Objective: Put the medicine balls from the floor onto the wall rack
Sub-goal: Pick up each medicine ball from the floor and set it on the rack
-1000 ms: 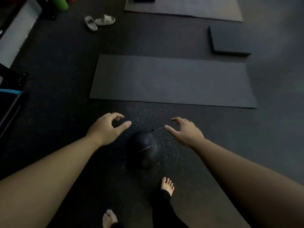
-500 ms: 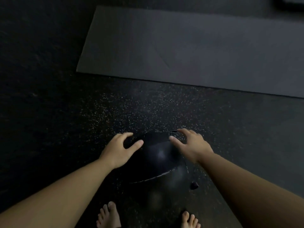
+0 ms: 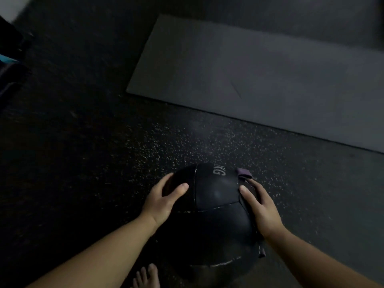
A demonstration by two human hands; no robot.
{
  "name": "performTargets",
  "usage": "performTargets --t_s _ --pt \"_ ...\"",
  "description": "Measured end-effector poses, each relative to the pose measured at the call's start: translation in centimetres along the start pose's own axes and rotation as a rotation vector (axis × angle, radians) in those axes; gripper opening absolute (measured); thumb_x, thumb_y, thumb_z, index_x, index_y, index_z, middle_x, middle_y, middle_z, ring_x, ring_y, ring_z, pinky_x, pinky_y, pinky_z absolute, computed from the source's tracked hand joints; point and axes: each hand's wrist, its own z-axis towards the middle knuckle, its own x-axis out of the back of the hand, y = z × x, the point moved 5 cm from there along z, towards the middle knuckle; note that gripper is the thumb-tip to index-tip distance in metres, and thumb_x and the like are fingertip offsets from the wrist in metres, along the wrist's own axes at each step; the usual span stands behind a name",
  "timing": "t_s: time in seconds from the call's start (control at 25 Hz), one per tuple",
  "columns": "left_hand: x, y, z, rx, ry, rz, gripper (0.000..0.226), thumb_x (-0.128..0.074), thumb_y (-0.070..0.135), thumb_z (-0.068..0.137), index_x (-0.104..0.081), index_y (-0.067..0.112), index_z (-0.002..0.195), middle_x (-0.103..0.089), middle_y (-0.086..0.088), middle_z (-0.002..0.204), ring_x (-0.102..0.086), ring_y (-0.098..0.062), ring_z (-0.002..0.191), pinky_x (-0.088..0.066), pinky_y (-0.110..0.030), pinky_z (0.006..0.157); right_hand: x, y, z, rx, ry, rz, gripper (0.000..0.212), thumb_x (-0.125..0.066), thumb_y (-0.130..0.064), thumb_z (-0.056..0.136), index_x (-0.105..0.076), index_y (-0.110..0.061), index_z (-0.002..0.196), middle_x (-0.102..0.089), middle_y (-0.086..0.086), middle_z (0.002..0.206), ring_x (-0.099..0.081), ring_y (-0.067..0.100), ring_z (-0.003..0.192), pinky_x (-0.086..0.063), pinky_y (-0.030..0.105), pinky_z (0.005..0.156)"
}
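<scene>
Black and stitched in panels, the ball (image 3: pixel 214 215) sits low over the speckled floor (image 3: pixel 93 163) just beyond a bare foot (image 3: pixel 145 276), clasped between both hands. The left hand (image 3: pixel 164 201) cups its left side with the thumb laid across the top, and the right hand (image 3: pixel 259 206) cups its right side beside a purple strap (image 3: pixel 244 173); contact between ball and floor cannot be confirmed. Farther out, a grey mat (image 3: pixel 259 80) lies flat, well apart from the ball.

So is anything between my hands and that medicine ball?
Nothing visible. The left hand and right hand grip opposite sides of the black stitched medicine ball. The wall rack is out of view.
</scene>
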Motion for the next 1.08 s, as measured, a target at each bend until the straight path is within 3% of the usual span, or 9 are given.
performTargets --t_s 0.12,0.24,0.36,0.6,0.72,0.8,0.92,1.0,1.08 --pt "9.4 11.0 -3.8 -0.153 0.102 -0.012 0.109 -0.067 0.082 0.052 -0.051 0.04 0.152 -0.05 0.012 0.141 -0.049 -0.008 0.126 -0.037 -0.029 0.101 -1.6 -13.5 -2.4 0.189 0.003 0.045 0.101 -0.063 -0.096 0.054 -0.055 -0.043 0.14 -0.059 -0.009 0.142 -0.055 0.017 0.132 -0.043 0.043 0.113" --pt "22.7 23.9 -11.0 -0.34 0.259 -0.059 0.109 -0.066 0.082 0.053 -0.047 0.043 0.154 -0.045 0.014 0.144 -0.044 -0.007 0.13 -0.037 -0.031 0.106 -4.5 -32.5 -7.2 0.401 -0.059 0.076 0.095 -0.062 -0.086 0.06 -0.053 -0.04 0.142 -0.058 -0.008 0.14 -0.058 0.009 0.121 -0.045 0.025 0.097" --pt "36.2 34.8 -20.6 -0.498 0.416 -0.113 0.108 -0.068 0.083 0.057 -0.044 0.045 0.155 -0.048 0.011 0.152 -0.047 -0.012 0.139 -0.041 -0.04 0.115 -7.9 -51.9 -14.7 0.616 -0.159 0.133 0.083 -0.068 -0.091 0.057 -0.055 -0.054 0.13 -0.058 -0.006 0.141 -0.06 0.012 0.122 -0.049 0.035 0.104" --pt "61.0 50.8 -45.1 -0.873 0.796 -0.183 0.097 -0.068 0.081 0.06 -0.048 0.04 0.146 -0.053 0.01 0.149 -0.051 -0.003 0.136 -0.037 -0.001 0.1 -16.0 -85.4 -38.0 1.087 -0.344 0.203 0.072 -0.068 -0.097 0.049 -0.065 -0.062 0.113 -0.066 -0.007 0.135 -0.062 0.002 0.122 -0.044 0.036 0.112" --pt "69.5 55.1 -56.2 -1.014 0.953 -0.163 0.108 -0.069 0.089 0.062 -0.045 0.037 0.154 -0.052 0.009 0.152 -0.051 -0.006 0.139 -0.04 -0.023 0.116 -19.6 -95.9 -48.3 1.285 -0.411 0.23 0.083 -0.064 -0.1 0.05 -0.058 -0.052 0.118 -0.062 -0.003 0.138 -0.057 0.013 0.129 -0.039 0.034 0.114" --pt "73.8 57.0 -61.2 -1.073 1.043 -0.124 0.104 -0.068 0.081 0.064 -0.044 0.036 0.156 -0.05 0.006 0.149 -0.049 -0.008 0.138 -0.039 -0.027 0.115 -21.7 -100.8 -53.3 1.398 -0.457 0.269 0.082 -0.067 -0.094 0.058 -0.058 -0.046 0.123 -0.063 0.0 0.138 -0.057 0.016 0.13 -0.04 0.035 0.115" --pt "78.7 59.5 -65.8 -1.125 1.165 -0.103 0.105 -0.067 0.077 0.064 -0.045 0.033 0.157 -0.049 0.008 0.148 -0.047 -0.008 0.138 -0.038 -0.03 0.116 -24.4 -106.5 -57.9 1.53 -0.513 0.319 0.069 -0.067 -0.076 0.07 -0.058 -0.037 0.126 -0.065 0.001 0.13 -0.059 0.001 0.119 -0.042 0.024 0.11" --pt "81.2 61.3 -66.8 -1.154 1.187 -0.072 0.105 -0.07 0.08 0.065 -0.044 0.036 0.156 -0.05 0.011 0.147 -0.048 -0.007 0.138 -0.039 -0.032 0.117 -26.6 -110.0 -58.1 1.576 -0.535 0.336 0.069 -0.065 -0.087 0.068 -0.059 -0.048 0.124 -0.064 0.0 0.129 -0.059 0.0 0.116 -0.041 0.018 0.104" --pt "83.5 63.1 -66.2 -1.15 1.225 -0.026 0.106 -0.07 0.089 0.064 -0.045 0.04 0.155 -0.051 0.008 0.151 -0.049 -0.009 0.14 -0.041 -0.039 0.12 -28.4 -113.2 -57.0 1.607 -0.546 0.314 0.069 -0.059 -0.095 0.066 -0.058 -0.06 0.125 -0.065 -0.001 0.131 -0.06 0.012 0.121 -0.045 0.034 0.106"
